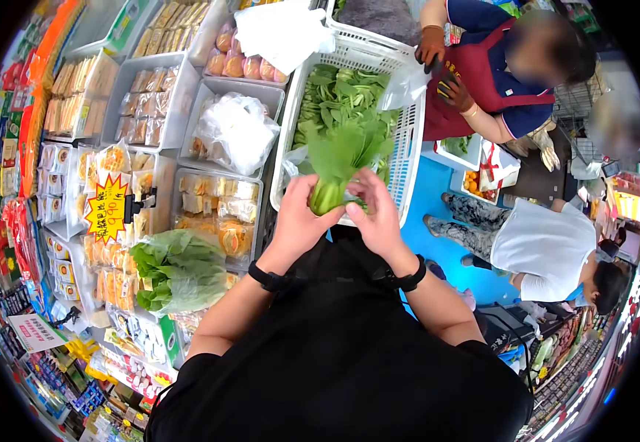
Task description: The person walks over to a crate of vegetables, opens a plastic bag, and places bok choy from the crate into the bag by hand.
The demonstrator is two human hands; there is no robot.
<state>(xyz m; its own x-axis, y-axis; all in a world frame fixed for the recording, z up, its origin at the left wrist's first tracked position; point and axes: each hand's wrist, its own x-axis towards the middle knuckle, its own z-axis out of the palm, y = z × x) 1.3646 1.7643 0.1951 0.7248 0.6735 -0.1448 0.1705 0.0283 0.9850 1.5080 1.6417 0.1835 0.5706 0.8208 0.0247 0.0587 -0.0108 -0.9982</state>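
A small bunch of bok choy [327, 193] with pale green stems and broad leaves is held upright in front of my chest. My left hand [296, 221] is closed around its stem end from the left. On the other side my right hand [379, 221] curls its fingers and thumb against the same bunch; its exact hold is partly hidden. Just beyond my hands stands a white slatted crate [410, 158] with more leafy greens [349, 96] piled in it.
At my left are bins of packaged breads [143, 103], a clear plastic bag [235, 132], bagged lettuce [180, 271] and a yellow price sign [108, 209]. A gloved co-worker in a red apron [475, 81] stands across the crate, holding a plastic bag [406, 87]. Another person [544, 239] bends at right.
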